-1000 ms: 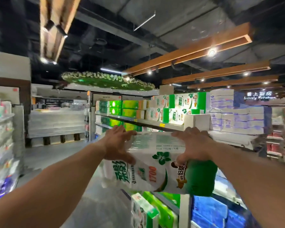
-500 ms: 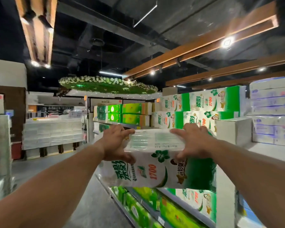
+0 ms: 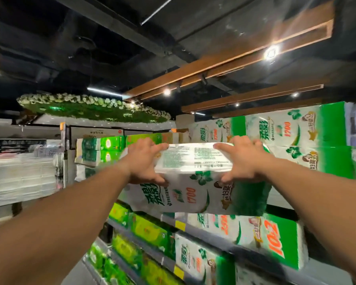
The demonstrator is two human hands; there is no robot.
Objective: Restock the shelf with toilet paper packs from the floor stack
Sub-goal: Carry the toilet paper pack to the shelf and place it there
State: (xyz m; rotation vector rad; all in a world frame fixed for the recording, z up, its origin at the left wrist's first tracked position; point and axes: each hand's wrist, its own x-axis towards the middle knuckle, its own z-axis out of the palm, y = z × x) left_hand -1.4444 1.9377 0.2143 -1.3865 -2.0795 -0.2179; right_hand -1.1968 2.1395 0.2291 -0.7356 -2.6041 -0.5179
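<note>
The toilet paper pack point(image 3: 193, 182) is held aloft between both hands, raised in front of the top shelf point(image 3: 280, 204). The left hand point(image 3: 144, 161) is clamped on its left end and the right hand point(image 3: 243, 161) on its right end, fingers curled over the top face and thumbs pressed on the front. The pack's long axis is kept horizontal, parallel to the shelf edge, and neither hand is set clearly nearer. Beyond and to the right, stacked packs point(image 3: 296, 140) are seen; a gap for this one probably lies directly behind it, though that spot is hidden.
</note>
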